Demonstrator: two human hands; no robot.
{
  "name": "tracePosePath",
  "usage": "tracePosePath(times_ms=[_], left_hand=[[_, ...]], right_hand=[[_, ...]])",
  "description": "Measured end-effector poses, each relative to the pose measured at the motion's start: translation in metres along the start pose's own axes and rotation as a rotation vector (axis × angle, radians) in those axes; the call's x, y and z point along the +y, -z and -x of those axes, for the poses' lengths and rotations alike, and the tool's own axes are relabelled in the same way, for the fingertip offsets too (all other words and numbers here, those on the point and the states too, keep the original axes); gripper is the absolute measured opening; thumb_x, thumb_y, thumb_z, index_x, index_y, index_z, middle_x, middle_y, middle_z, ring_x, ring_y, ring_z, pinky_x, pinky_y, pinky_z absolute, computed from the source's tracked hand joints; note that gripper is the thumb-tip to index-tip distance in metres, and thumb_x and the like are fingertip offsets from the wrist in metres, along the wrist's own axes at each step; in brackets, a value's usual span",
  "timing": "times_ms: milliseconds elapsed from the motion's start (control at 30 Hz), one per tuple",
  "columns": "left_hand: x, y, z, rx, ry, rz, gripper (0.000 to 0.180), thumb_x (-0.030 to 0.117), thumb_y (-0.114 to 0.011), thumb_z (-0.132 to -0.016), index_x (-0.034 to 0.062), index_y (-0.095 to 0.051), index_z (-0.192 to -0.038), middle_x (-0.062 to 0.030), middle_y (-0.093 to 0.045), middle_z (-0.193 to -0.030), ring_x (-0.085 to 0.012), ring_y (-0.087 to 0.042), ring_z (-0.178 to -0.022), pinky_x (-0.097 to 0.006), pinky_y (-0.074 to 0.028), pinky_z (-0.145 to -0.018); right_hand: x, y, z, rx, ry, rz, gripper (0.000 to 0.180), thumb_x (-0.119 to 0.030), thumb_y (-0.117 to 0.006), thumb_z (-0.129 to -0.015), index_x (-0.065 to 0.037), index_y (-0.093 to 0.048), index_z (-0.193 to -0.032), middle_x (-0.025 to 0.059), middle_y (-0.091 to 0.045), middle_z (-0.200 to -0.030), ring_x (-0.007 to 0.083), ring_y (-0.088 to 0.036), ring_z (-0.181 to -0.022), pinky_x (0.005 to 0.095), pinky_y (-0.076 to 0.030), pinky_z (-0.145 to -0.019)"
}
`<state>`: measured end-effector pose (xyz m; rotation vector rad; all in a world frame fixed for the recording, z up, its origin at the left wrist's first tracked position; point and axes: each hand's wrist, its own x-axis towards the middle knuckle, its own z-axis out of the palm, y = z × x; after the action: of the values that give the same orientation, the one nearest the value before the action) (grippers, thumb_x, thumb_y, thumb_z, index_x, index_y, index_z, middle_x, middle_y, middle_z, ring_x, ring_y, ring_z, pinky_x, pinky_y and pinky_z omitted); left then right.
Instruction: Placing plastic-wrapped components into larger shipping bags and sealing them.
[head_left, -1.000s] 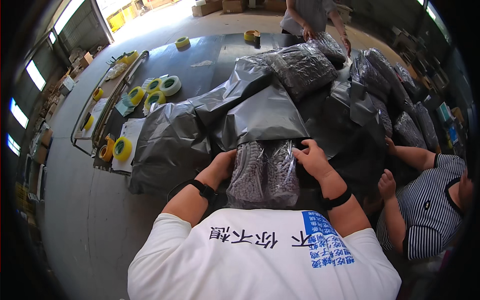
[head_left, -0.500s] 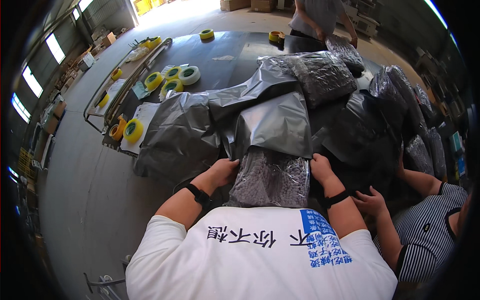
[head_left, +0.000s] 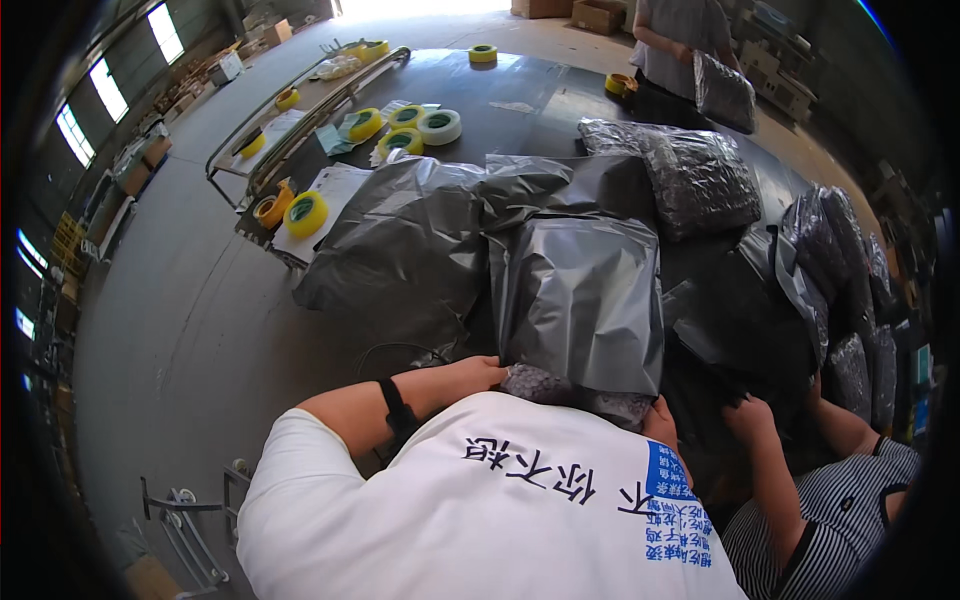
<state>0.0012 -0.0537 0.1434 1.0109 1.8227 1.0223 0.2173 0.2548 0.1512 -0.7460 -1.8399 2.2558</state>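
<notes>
A grey plastic mailer bag (head_left: 585,300) lies on the dark table (head_left: 540,90) in front of me. A dark bundle in clear wrap (head_left: 560,388) pokes out of its near opening. My left hand (head_left: 478,372) grips the bundle's left corner at the bag's mouth. My right hand (head_left: 660,425) holds the right corner and is mostly hidden behind my white shirt. A black band sits on my left wrist.
More crumpled grey bags (head_left: 400,250) lie to the left. Wrapped bundles (head_left: 700,175) are piled at the back and right. Yellow tape rolls (head_left: 305,212) line the table's left edge. A co-worker's hand (head_left: 750,415) reaches in at the right. Another person (head_left: 680,30) stands at the far end.
The wrapped bundle has slid much farther into the grey bag; only its near end shows now. My hands have come closer to my body.
</notes>
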Motion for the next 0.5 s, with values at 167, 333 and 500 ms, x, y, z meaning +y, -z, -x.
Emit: tracePosePath(times_ms=[167, 333, 500], left_hand=[[0.126, 0.06, -0.016, 0.277, 0.231, 0.617, 0.028, 0.03, -0.058, -0.095, 0.0026, -0.063, -0.099, -0.0053, -0.064, -0.084, -0.0173, -0.062, -0.072, -0.033, -0.051, -0.064], [0.184, 0.157, -0.005, 0.543, -0.624, 0.159, 0.02, 0.019, -0.053, -0.097, 0.0022, -0.062, -0.099, -0.0023, -0.064, -0.085, -0.0097, -0.061, -0.066, -0.023, -0.049, -0.051], [0.258, 0.23, -0.023, 0.406, -0.374, 0.741, 0.022, 0.018, -0.05, -0.097, -0.0001, -0.061, -0.102, -0.0069, -0.066, -0.079, -0.0116, -0.061, -0.056, -0.021, -0.045, -0.044]], right_hand=[[-0.114, -0.027, -0.017, -0.041, 0.08, -0.278, 0.018, -0.02, -0.046, -0.101, -0.008, -0.058, -0.106, 0.0022, -0.066, -0.092, 0.0109, -0.065, -0.072, 0.022, -0.051, -0.056], [-0.247, -0.011, -0.022, -0.128, 0.291, -0.317, 0.028, -0.021, -0.045, -0.099, -0.002, -0.06, -0.113, 0.0056, -0.068, -0.099, 0.0182, -0.066, -0.085, 0.0337, -0.053, -0.08], [-0.354, 0.0, -0.044, -0.097, 0.342, -0.327, 0.018, -0.019, -0.053, -0.096, -0.005, -0.063, -0.091, 0.0057, -0.068, -0.08, 0.0139, -0.067, -0.068, 0.0235, -0.056, -0.057]])
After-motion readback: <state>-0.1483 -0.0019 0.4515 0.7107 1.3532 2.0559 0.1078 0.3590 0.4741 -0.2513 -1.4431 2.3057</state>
